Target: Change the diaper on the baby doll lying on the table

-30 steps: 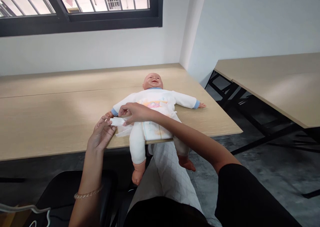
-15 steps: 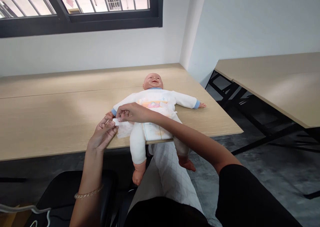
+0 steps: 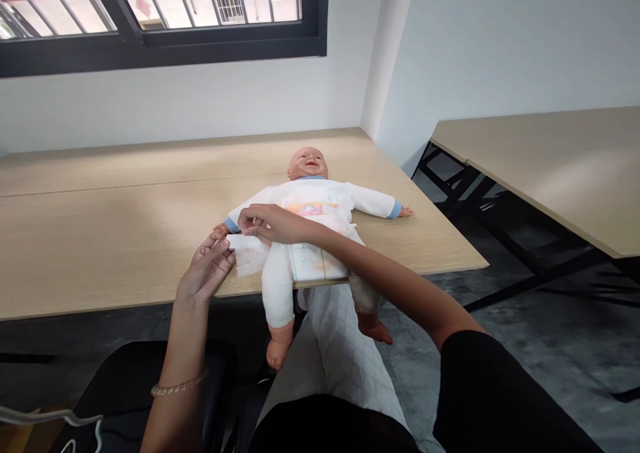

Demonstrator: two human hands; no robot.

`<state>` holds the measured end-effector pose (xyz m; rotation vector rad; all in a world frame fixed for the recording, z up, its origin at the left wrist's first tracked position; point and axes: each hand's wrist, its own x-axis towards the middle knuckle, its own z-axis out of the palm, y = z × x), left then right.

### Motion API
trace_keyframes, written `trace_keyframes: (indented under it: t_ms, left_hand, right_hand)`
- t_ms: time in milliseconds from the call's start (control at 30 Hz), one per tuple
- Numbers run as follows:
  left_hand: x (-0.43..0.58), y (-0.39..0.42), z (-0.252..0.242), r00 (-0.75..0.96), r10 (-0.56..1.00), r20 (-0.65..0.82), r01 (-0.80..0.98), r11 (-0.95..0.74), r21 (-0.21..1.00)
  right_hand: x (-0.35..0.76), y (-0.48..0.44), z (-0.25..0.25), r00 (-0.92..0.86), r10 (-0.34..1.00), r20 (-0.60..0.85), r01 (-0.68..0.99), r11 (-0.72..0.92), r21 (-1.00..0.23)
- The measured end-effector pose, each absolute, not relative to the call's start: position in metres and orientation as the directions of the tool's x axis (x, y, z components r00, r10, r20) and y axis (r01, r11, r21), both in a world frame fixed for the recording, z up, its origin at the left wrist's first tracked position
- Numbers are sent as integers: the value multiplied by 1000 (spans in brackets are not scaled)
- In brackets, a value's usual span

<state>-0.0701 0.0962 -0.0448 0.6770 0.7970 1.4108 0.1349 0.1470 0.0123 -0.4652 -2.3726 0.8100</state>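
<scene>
A baby doll [image 3: 283, 286] in a white suit with blue cuffs lies on its back, its legs over the table's near edge. Around its hips is a white diaper [image 3: 306, 261], with the printed front panel up on the belly. The diaper's side wing [image 3: 250, 260] spreads out on the left, with a white fastening tab [image 3: 243, 242] along its top. My left hand [image 3: 209, 266] pinches the tab's outer end between thumb and fingers. Just above the tab, my right hand [image 3: 270, 223] has its fingertips closed at its upper edge, the arm crossing over the doll.
The wooden table [image 3: 125, 240] stands against the wall under a barred window [image 3: 210, 6]. A second table [image 3: 550, 166] with black legs is at the right. A black chair [image 3: 115, 386] and a pale cable [image 3: 60, 414] are at the lower left.
My right hand has shifted slightly right and up, away from my left hand. More of the white tab now shows between them. The doll lies as before.
</scene>
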Motion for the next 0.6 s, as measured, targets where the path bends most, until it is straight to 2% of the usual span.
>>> trace_keyframes:
  t_ms: [233, 367, 500, 600]
  left_hand:
    - [-69, 98, -43, 22, 994, -109, -560, 103, 822]
    - [-69, 98, -42, 50, 994, -94, -521, 106, 847]
    - [-69, 97, -42, 33, 996, -83, -501, 89, 861]
    - [-68, 97, -42, 16, 997, -75, -476, 74, 877]
  right_hand:
    - [169, 144, 29, -816, 527, 237, 387, 803, -453]
    - [163, 135, 34, -856, 480, 190, 387, 840, -379]
    - [142, 124, 31, -870, 433, 235, 365, 887, -282]
    - [133, 121, 27, -864, 432, 260, 365, 891, -268]
